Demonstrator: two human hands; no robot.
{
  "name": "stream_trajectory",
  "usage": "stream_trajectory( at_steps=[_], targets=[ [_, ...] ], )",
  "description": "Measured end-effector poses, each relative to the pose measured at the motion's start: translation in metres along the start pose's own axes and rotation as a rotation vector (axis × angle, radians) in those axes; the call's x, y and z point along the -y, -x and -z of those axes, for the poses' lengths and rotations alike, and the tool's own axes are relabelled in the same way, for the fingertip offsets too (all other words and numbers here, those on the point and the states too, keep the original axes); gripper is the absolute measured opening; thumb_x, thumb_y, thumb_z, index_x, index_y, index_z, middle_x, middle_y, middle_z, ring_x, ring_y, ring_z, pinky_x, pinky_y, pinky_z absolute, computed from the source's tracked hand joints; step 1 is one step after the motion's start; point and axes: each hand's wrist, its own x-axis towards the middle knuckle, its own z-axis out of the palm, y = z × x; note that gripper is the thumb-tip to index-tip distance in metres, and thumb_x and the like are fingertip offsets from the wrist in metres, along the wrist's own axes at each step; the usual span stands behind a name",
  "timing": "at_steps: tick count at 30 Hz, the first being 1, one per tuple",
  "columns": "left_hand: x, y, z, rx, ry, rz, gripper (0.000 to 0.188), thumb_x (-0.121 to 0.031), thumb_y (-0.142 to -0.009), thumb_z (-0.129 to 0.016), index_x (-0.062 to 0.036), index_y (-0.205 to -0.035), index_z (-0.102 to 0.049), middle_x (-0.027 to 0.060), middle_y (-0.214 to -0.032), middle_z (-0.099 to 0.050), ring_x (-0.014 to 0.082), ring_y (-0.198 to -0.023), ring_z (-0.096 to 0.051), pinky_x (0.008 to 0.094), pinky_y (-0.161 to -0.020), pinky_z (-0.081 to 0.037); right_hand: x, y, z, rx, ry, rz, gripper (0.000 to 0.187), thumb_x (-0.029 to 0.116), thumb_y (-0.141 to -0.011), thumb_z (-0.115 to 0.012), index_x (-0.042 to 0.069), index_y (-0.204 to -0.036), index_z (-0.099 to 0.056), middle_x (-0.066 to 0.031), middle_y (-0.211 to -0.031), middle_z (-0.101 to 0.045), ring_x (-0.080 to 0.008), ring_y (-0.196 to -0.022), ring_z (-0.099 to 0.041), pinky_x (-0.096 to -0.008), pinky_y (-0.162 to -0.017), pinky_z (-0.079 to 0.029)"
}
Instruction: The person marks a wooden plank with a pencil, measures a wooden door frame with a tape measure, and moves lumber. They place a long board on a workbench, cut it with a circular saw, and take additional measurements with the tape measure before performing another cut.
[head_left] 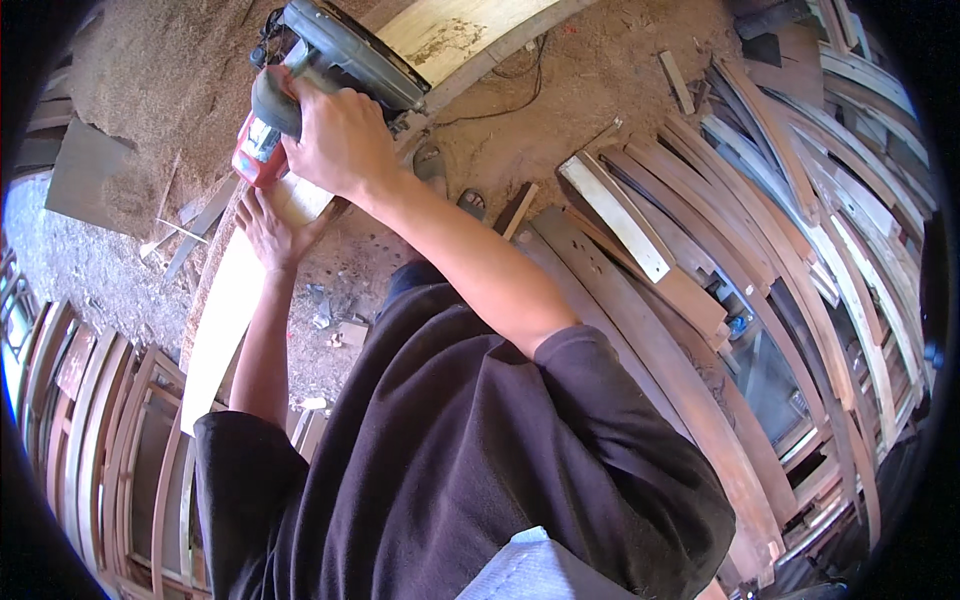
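My right hand (343,140) is wrapped round the grey handle of a handheld power tool (262,150) with a red body and a large dark housing. Its exact kind is hard to tell from this angle. The tool sits over a long pale wooden board (222,320) that runs from the lower left up toward the top. Just behind the red end, my left hand (268,232) lies on the board with its fingers stretched out. Part of the board and the tool's underside are hidden by my hands.
Sawdust covers the ground (150,70). A dark cord (510,120) trails near the far end of a pale plank (455,40). Stacked boards (660,290) fill the right, with wooden frames (110,440) at lower left. A sandalled foot (472,203) shows beside my right forearm.
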Motion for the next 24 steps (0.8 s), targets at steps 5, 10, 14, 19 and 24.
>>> stream_trajectory(
  at_steps=[5,10,14,19,24],
  targets=[
    [0.001,0.002,-0.002,-0.048,0.032,-0.015,0.117,-0.071,-0.061,-0.084,-0.0026,-0.146,-0.040,0.0213,-0.137,-0.045,0.0427,-0.131,-0.042,0.0570,-0.114,-0.029,0.005,-0.009,-0.011,-0.004,0.028,-0.011,0.055,0.022,-0.081,-0.078,0.007,-0.131,-0.062,-0.0260,-0.089,-0.072,-0.0450,-0.085,-0.072,-0.0522,-0.082,-0.057],
    [-0.006,-0.003,0.005,-0.023,0.045,-0.012,0.121,-0.073,-0.063,-0.082,-0.0026,-0.150,-0.037,0.0211,-0.138,-0.047,0.0429,-0.133,-0.042,0.0576,-0.116,-0.028,0.017,-0.018,-0.003,0.013,0.009,0.004,0.052,0.023,-0.082,-0.077,0.008,-0.130,-0.063,-0.0258,-0.088,-0.072,-0.0450,-0.086,-0.072,-0.0524,-0.083,-0.057],
    [-0.011,-0.007,0.005,-0.083,0.052,-0.054,0.122,-0.077,-0.064,-0.080,-0.0018,-0.150,-0.037,0.0224,-0.140,-0.046,0.0430,-0.134,-0.041,0.0583,-0.117,-0.027,0.027,-0.016,0.014,-0.055,0.016,0.071,0.050,0.023,-0.082,-0.077,0.008,-0.128,-0.065,-0.0250,-0.084,-0.072,-0.0428,-0.084,-0.073,-0.0518,-0.080,-0.057],
    [0.003,0.002,-0.003,-0.036,0.009,-0.003,0.125,-0.077,-0.062,-0.080,0.0000,-0.149,-0.036,0.0251,-0.142,-0.044,0.0435,-0.135,-0.040,0.0589,-0.117,-0.027,0.044,0.003,0.054,-0.103,-0.092,0.126,0.041,0.020,-0.082,-0.077,0.004,-0.119,-0.070,-0.0246,-0.087,-0.073,-0.0402,-0.083,-0.074,-0.0484,-0.078,-0.059],
    [-0.006,-0.002,0.012,0.076,0.040,0.070,0.127,-0.073,-0.059,-0.084,-0.0042,-0.153,-0.033,0.0233,-0.143,-0.043,0.0435,-0.137,-0.038,0.0570,-0.119,-0.027,0.018,0.046,0.159,-0.236,-0.142,0.129,0.034,0.020,-0.088,-0.078,0.001,-0.115,-0.072,-0.0201,-0.093,-0.077,-0.0291,-0.083,-0.077,-0.0405,-0.075,-0.059]
  ],
)
